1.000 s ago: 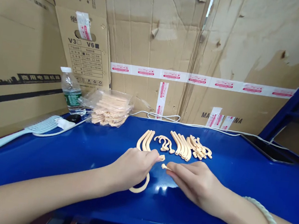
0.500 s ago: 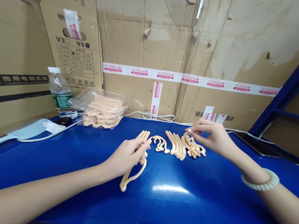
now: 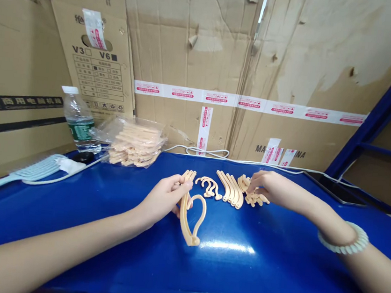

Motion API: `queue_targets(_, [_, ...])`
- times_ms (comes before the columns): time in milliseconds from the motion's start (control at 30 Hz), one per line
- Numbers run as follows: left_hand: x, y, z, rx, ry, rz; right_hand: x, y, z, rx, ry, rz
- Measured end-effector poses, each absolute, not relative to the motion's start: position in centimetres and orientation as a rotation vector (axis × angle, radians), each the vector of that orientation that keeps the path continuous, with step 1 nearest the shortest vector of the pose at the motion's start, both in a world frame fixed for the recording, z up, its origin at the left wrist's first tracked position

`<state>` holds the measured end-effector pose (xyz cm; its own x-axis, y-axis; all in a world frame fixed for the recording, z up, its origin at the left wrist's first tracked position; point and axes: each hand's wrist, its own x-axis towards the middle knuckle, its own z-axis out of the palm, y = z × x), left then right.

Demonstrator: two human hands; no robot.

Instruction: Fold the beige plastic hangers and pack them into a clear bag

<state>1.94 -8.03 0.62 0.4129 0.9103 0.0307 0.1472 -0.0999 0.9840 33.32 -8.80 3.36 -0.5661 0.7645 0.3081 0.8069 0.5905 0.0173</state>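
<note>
My left hand (image 3: 164, 197) is closed around a beige plastic hanger arm (image 3: 187, 223), which slants toward me above the blue table. A curved hanger hook (image 3: 203, 213) is joined to its lower end and bows out to the right. Past my left fingertips lie more straight hanger arms (image 3: 188, 174). My right hand (image 3: 270, 185) reaches down at a pile of small beige pieces (image 3: 253, 199), fingers bent together; what they hold is hidden. Between the hands are several loose hooks (image 3: 210, 187) and a row of curved hanger arms (image 3: 231, 190).
A clear bag of beige parts (image 3: 135, 144), a water bottle (image 3: 80, 121) and a light-blue hairbrush (image 3: 39, 168) stand or lie at the left. A white cable (image 3: 208, 155) runs along the cardboard wall (image 3: 191, 61). A dark phone (image 3: 334, 188) lies at the back right.
My left hand has tilted the hanger arm and hook, swinging their lower end to the right. My right hand, earlier pinching a small pale piece above the pile, has lowered into the pile.
</note>
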Motion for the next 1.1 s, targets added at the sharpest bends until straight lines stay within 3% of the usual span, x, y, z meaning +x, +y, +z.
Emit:
queue_targets(133, [1.9,-8.3,0.9,1.496,0.96,0.909,29.7,-11.0,3.9,-1.131,-2.405,-0.348])
queue_targets(200, [1.9,-8.4,0.9,1.484,0.952,0.936,27.1,-12.9,3.8,-0.828,-2.326,-0.332])
queue_targets(300, [2.1,-8.5,0.9,1.482,0.934,0.952,23.6,-15.2,2.7,-0.661,-2.49,-0.404])
queue_targets(467, [2.1,-8.7,0.7,1.527,0.906,0.947,22.1,-15.3,0.2,-0.739,-2.588,-0.624])
queue_targets(700, [1.9,-8.4,0.2,1.723,0.888,1.076,22.5,-15.3,-0.2,-0.813,-2.635,-0.546])
queue_targets(900, [1.2,-9.4,1.3,2.697,0.698,1.223,22.3,-15.7,-0.2,-0.803,-2.58,-0.491])
queue_targets(1100, [1.2,-10.6,1.1,3.177,0.344,0.739,22.6,-15.6,-0.2,-0.83,-2.467,-0.508])
